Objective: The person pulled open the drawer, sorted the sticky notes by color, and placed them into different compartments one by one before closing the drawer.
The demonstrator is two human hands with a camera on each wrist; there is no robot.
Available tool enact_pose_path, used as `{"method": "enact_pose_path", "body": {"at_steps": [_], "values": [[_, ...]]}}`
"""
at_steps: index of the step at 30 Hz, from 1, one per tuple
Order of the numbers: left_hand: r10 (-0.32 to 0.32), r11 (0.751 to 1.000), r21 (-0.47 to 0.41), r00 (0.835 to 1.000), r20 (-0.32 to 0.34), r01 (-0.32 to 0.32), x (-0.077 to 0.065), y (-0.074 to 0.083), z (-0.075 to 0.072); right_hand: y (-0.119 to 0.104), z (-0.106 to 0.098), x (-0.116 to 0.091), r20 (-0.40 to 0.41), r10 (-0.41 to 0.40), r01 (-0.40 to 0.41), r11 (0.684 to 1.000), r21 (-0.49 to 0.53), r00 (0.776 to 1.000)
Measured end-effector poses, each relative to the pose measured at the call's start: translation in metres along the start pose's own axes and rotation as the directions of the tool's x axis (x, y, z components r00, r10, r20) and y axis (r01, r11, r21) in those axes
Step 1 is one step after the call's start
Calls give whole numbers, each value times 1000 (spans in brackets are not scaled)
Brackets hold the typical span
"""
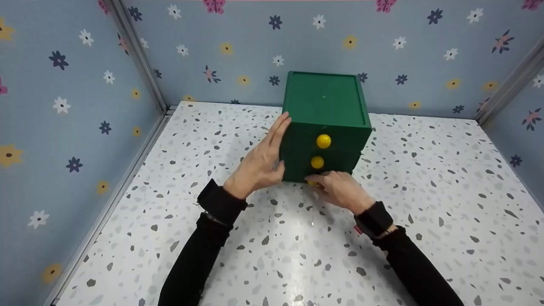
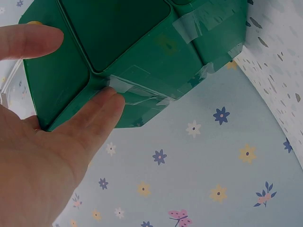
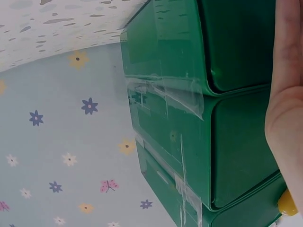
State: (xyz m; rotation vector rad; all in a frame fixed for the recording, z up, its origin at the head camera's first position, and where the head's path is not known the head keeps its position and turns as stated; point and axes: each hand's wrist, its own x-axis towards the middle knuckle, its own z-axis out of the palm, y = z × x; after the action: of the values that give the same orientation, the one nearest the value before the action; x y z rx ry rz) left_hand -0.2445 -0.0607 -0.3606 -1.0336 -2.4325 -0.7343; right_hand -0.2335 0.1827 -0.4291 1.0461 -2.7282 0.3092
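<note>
A green three-drawer cabinet [image 1: 325, 97] stands on the speckled surface against the back wall. Its front carries a yellow top knob [image 1: 324, 141], a middle knob [image 1: 317, 162] and a bottom knob [image 1: 312, 182], which is mostly covered by fingers. My right hand [image 1: 340, 189] pinches that bottom knob. With its fingers straight, my left hand [image 1: 259, 163] rests against the cabinet's left side near the front edge. In the left wrist view, fingertips [image 2: 111, 101] touch the side panel beside a strip of clear tape [image 2: 189, 28]. All the drawers look closed.
White speckled tabletop [image 1: 425, 204] spreads around the cabinet. A flowered blue back wall [image 1: 255, 38] rises right behind it, and a similar left wall [image 1: 63, 127] meets it at a metal corner post [image 1: 142, 55]. Clear tape [image 3: 184, 90] also runs along the cabinet's other side.
</note>
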Motion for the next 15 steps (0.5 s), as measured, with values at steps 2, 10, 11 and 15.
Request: {"method": "enact_pose_path", "body": {"at_steps": [2, 10, 11, 15], "values": [[-5, 1000, -7, 1000, 3, 5, 0, 0, 0, 0, 0, 0, 1, -1, 1, 1000, -12, 1000], [-7, 1000, -3, 1000, 4, 7, -1, 0, -1, -1, -2, -1, -4, -1, 1, 1000, -31, 1000], [-5, 1000, -2, 1000, 3, 5, 0, 0, -1, -2, -2, -1, -4, -1, 1, 1000, -28, 1000], [-2, 1000, 2, 1000, 3, 2, 0, 0, -1, -3, -6, -1, -7, -5, 5, 1000, -18, 1000]]}}
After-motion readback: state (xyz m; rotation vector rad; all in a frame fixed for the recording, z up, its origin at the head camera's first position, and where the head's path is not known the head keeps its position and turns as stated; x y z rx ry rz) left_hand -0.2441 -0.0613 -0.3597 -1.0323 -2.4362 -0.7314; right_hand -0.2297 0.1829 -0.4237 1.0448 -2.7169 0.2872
